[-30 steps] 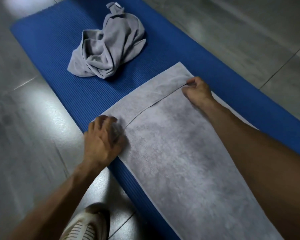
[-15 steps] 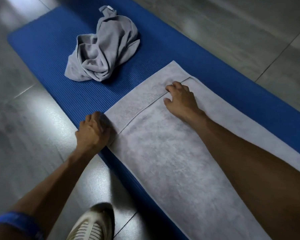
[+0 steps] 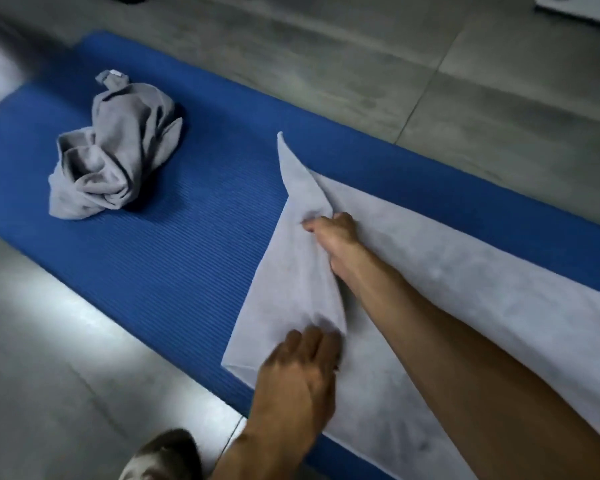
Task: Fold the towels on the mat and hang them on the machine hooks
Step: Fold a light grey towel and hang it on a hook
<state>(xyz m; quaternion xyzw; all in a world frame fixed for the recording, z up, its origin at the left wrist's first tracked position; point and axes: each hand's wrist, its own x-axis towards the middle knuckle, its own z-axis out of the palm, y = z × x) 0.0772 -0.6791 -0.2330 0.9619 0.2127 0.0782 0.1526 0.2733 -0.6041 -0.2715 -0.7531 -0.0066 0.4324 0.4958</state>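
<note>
A crumpled grey towel (image 3: 118, 147) lies at the left on the blue mat (image 3: 194, 258), well apart from both hands. Nearer, the left hand (image 3: 298, 372) has its fingers curled on the near end of the flat grey towel (image 3: 499, 306), and the right hand (image 3: 336, 233) pinches the same raised end farther along. The towel's long axis runs away rightward, so the fold probably carries that way.

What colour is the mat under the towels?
Blue, with fine ribbed lines; the mat shows clearly in the head view.
</note>
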